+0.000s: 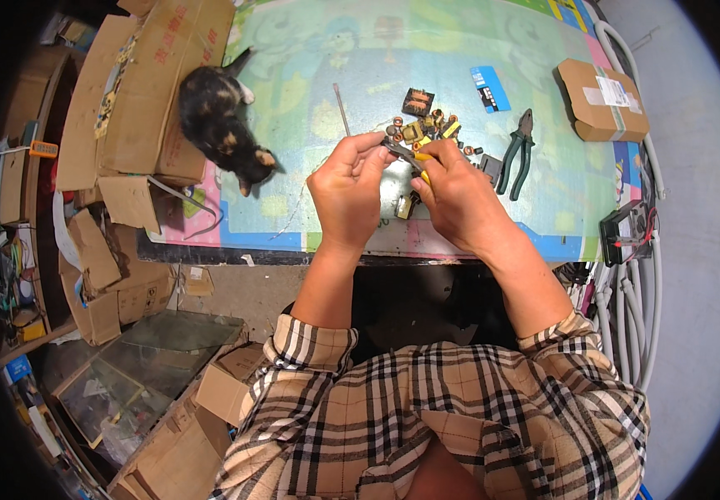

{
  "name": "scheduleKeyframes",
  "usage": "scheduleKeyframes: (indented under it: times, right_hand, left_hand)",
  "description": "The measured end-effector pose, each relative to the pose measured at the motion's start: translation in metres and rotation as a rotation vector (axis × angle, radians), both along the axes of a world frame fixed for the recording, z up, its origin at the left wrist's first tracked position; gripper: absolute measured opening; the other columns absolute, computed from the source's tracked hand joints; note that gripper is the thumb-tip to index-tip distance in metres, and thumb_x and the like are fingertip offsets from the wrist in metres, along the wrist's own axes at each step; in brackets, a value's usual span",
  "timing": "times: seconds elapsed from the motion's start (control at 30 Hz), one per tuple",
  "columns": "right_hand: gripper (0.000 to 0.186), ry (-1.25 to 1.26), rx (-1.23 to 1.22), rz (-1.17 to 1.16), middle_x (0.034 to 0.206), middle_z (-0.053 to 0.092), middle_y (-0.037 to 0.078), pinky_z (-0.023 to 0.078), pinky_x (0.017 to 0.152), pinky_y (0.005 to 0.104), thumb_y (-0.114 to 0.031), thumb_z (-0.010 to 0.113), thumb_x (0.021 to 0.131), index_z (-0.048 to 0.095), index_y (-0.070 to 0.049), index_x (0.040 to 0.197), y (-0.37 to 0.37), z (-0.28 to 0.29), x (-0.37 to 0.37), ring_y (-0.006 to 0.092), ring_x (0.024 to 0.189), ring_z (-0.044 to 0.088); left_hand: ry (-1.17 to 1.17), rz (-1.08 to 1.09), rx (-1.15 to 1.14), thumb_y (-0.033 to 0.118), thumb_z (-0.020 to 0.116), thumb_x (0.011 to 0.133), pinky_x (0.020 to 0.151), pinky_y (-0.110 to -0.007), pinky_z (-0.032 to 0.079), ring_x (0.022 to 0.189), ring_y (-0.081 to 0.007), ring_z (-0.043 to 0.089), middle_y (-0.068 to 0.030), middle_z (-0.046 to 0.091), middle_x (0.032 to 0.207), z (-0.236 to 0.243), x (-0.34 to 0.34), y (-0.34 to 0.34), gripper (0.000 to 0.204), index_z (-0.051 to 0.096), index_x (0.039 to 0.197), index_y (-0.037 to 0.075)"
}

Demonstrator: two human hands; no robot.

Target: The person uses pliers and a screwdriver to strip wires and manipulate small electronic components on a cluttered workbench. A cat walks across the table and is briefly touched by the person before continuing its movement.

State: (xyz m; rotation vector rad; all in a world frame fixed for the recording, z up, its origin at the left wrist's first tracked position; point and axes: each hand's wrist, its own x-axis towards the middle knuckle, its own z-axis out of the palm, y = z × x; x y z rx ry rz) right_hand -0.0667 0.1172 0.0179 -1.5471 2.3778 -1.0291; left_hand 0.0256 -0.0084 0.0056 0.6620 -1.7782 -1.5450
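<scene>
My right hand (464,196) is closed around yellow-handled pliers (423,157), whose dark jaws point left toward my other fingers. A small dark part (387,142), too small to make out, is pinched in the fingertips of my left hand (348,196) at the jaws. Just beyond both hands lies a heap of copper-wound coils (431,127) and small electronic parts, partly hidden by my right hand. At its far edge sits a square dark transformer (417,102). Another yellowish part (405,205) rests between my wrists.
Green-handled pliers (516,158) lie right of my hands, near a blue card (490,88). A thin rod (341,108) lies ahead. A cat (225,125) stands at the left beside a large carton (164,92). A small cardboard box (593,104) and a black meter (624,229) are right.
</scene>
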Motion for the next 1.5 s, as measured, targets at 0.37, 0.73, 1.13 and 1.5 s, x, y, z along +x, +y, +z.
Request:
scheduleKeyframes:
  times: [0.37, 0.73, 1.13, 1.5]
  right_hand:
    - [0.021, -0.017, 0.053, 0.004, 0.094, 0.054, 0.018, 0.051, 0.073, 0.0415, -0.013, 0.066, 0.083, 0.055, 0.004, 0.085, -0.0024, 0.004, 0.0018, 0.0348, 0.086, 0.059]
    - [0.022, -0.028, 0.069, -0.017, 0.092, 0.052, 0.018, 0.051, 0.066, 0.0435, -0.014, 0.066, 0.082, 0.052, 0.003, 0.085, -0.0036, -0.0009, 0.0025, 0.0375, 0.082, 0.059]
    - [0.022, 0.026, -0.017, 0.026, 0.1, 0.054, 0.018, 0.051, 0.073, 0.0411, -0.01, 0.068, 0.08, 0.054, 0.004, 0.09, -0.0034, 0.0001, -0.0009, 0.0358, 0.088, 0.058]
    - [0.021, 0.016, 0.052, -0.019, 0.091, 0.054, 0.017, 0.051, 0.068, 0.0417, -0.014, 0.067, 0.082, 0.055, 0.002, 0.086, -0.0023, 0.004, 0.0053, 0.0345, 0.084, 0.059]
  left_hand:
    - [0.088, -0.023, 0.239, -0.004, 0.058, 0.088, 0.071, -0.026, 0.055, 0.075, -0.015, 0.066, -0.0121, 0.067, 0.086, 0.0013, -0.002, 0.0, 0.014, 0.061, 0.1, -0.01]
    - [0.084, -0.014, 0.257, -0.003, 0.058, 0.088, 0.07, -0.025, 0.054, 0.075, -0.0154, 0.066, -0.0125, 0.066, 0.086, 0.0007, -0.0028, 0.0006, 0.014, 0.06, 0.1, -0.01]
    - [0.097, -0.035, 0.266, -0.003, 0.059, 0.088, 0.071, -0.027, 0.055, 0.076, -0.0163, 0.066, -0.0134, 0.066, 0.087, 0.0024, -0.0007, -0.0022, 0.014, 0.059, 0.1, -0.009]
    - [0.1, -0.037, 0.235, -0.003, 0.059, 0.088, 0.071, -0.026, 0.054, 0.076, -0.0149, 0.065, -0.0121, 0.066, 0.086, -0.0002, -0.002, 0.0016, 0.012, 0.06, 0.099, -0.008]
